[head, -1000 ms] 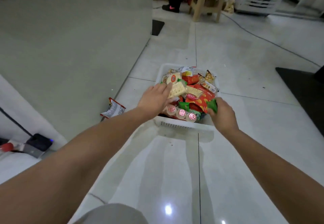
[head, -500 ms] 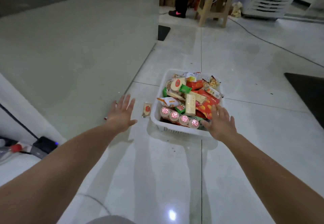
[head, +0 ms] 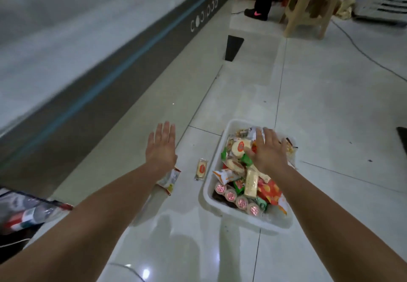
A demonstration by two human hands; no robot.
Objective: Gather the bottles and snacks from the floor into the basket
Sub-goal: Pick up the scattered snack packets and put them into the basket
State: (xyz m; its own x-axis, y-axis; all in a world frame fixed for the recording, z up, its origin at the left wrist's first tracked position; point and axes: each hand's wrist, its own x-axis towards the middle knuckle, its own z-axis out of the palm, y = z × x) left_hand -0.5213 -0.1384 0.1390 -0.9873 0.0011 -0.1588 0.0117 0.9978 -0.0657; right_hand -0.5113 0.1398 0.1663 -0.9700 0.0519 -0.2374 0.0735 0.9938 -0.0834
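Reaching w/ the open, empty left hand (head: 162, 149), go low & pinch the small snack pack (head: 201, 168) on the floor just beside the basket (head: 222, 204), while the flat, open right hand (head: 269, 152) presses the pile.

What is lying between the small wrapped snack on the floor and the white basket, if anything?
Nothing visible. The small wrapped snack lies on bare tile just left of the basket, with only open floor between them. The left hand hovers open to its left, also unobstructed; a second packet lies under that wrist.
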